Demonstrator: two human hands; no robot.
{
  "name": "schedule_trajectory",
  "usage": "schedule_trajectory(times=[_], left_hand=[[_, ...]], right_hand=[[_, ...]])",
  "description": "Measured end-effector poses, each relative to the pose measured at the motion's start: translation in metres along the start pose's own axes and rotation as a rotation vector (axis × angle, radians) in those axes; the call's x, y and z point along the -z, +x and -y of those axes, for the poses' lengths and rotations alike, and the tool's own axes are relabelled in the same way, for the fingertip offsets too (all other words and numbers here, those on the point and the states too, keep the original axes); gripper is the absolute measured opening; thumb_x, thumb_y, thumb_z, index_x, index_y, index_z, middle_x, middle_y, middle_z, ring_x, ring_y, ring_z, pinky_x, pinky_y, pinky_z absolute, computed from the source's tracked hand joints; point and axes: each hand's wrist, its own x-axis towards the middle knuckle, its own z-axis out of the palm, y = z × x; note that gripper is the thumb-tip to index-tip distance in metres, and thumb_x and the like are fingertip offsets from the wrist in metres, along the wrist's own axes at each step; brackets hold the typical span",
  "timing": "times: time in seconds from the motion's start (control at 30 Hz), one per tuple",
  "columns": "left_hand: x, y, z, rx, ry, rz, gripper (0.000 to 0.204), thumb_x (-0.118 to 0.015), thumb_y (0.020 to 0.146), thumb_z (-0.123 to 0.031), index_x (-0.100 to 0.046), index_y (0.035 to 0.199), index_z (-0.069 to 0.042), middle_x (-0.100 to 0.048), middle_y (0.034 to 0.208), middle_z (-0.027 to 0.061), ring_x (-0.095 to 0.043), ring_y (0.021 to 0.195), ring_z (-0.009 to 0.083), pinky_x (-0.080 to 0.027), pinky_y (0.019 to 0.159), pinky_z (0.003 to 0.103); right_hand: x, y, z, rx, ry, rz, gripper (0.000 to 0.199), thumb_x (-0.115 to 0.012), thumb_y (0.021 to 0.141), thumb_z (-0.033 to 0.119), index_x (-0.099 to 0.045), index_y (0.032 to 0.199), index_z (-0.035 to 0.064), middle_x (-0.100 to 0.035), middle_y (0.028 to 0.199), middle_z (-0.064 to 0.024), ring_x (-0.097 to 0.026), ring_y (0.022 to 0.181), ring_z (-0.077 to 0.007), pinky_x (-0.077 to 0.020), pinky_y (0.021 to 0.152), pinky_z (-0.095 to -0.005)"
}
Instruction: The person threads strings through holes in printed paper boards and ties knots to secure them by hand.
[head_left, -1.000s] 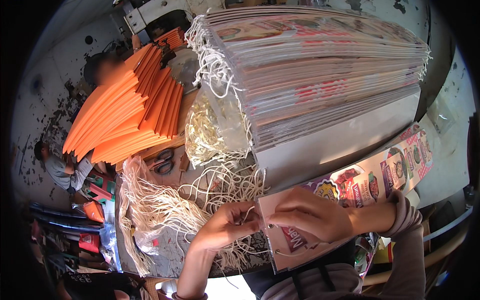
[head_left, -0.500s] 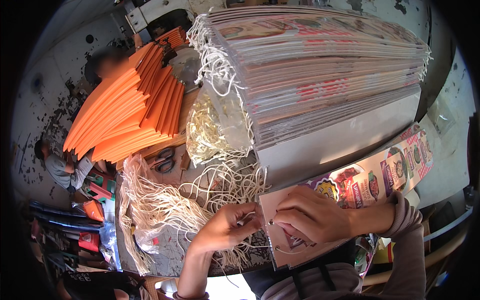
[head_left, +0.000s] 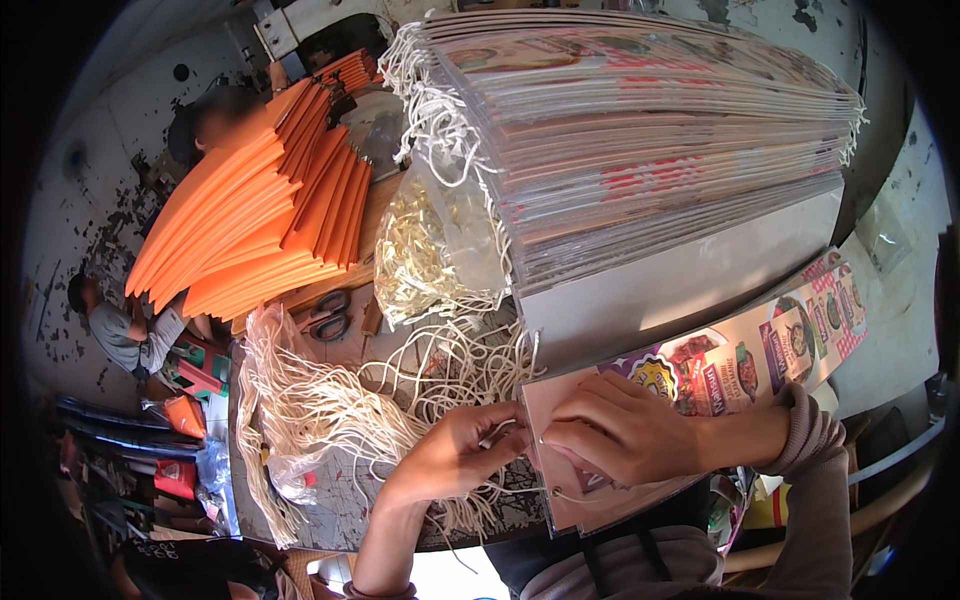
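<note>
A laminated food-print panel [head_left: 740,372] lies at the bench's [head_left: 345,520] near edge. The left hand [head_left: 450,455] curls at its eyeleted end; the right hand [head_left: 625,430] bends over it; what either pinches, I cannot tell. White cords [head_left: 345,405] lie leftward, stacked panels [head_left: 660,125] behind.

Printed panel [head_left: 742,372] — glossy, peach | eyeletted left edge | slanting up rightward — lower right

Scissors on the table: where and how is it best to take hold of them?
Probably by the dark handle loops, coming from above: they lie flat and uncovered, toward the right, while the plastic bag crowds the other end.
</note>
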Motion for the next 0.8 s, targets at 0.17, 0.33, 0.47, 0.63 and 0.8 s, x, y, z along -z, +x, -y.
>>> schedule_trajectory(times=[0.17,0.33,0.47,0.63,0.8], left_hand=[[-0.002,0.002,-0.001,0.012,-0.110,-0.008,0.016,-0.051,0.085,-0.002,-0.058,0.097,0.006,-0.061,0.074,0.0059,-0.051,0.068,0.0069,-0.042,0.060,0.022],[-0.002,0.003,0.010,0.048,-0.098,-0.028,0.016,-0.051,0.084,-0.003,-0.058,0.095,0.006,-0.061,0.072,0.0046,-0.050,0.068,0.0066,-0.041,0.058,0.022],[-0.005,0.010,0.023,0.035,-0.107,-0.051,0.017,-0.051,0.083,-0.004,-0.059,0.094,0.006,-0.060,0.071,0.0039,-0.048,0.067,0.0057,-0.039,0.056,0.021],[-0.007,0.010,0.026,0.033,-0.100,-0.067,0.018,-0.051,0.082,-0.002,-0.059,0.096,0.007,-0.060,0.071,0.0038,-0.048,0.065,0.0052,-0.039,0.055,0.021],[-0.002,0.011,0.012,0.079,-0.014,0.012,0.019,-0.052,0.081,0.000,-0.059,0.097,0.007,-0.063,0.073,0.0064,-0.050,0.067,0.0056,-0.041,0.057,0.022]], right_hand=[[0.000,0.003,-0.001,0.007,-0.076,0.012,0.030,-0.061,0.061,0.014,-0.053,0.087,-0.0007,-0.047,0.085,-0.0095,-0.051,0.082,-0.0244,-0.0429,0.075,-0.0359],[-0.004,0.002,0.008,0.039,-0.197,0.053,0.022,-0.059,0.065,0.015,-0.054,0.081,0.0020,-0.048,0.078,-0.0062,-0.050,0.078,-0.0212,-0.0436,0.070,-0.0318],[-0.009,-0.003,0.013,0.179,-0.428,0.049,0.018,-0.057,0.067,0.016,-0.056,0.080,0.0024,-0.052,0.080,-0.0054,-0.050,0.079,-0.0169,-0.0440,0.065,-0.0268],[-0.004,-0.003,0.012,0.309,-0.547,0.225,0.021,-0.057,0.068,0.017,-0.058,0.083,0.0023,-0.054,0.085,-0.0055,-0.050,0.081,-0.0167,-0.0445,0.067,-0.0267],[-0.004,-0.004,0.012,0.307,-0.533,0.239,0.023,-0.057,0.068,0.018,-0.060,0.085,0.0030,-0.054,0.088,-0.0049,-0.050,0.084,-0.0160,-0.0443,0.067,-0.0256]])
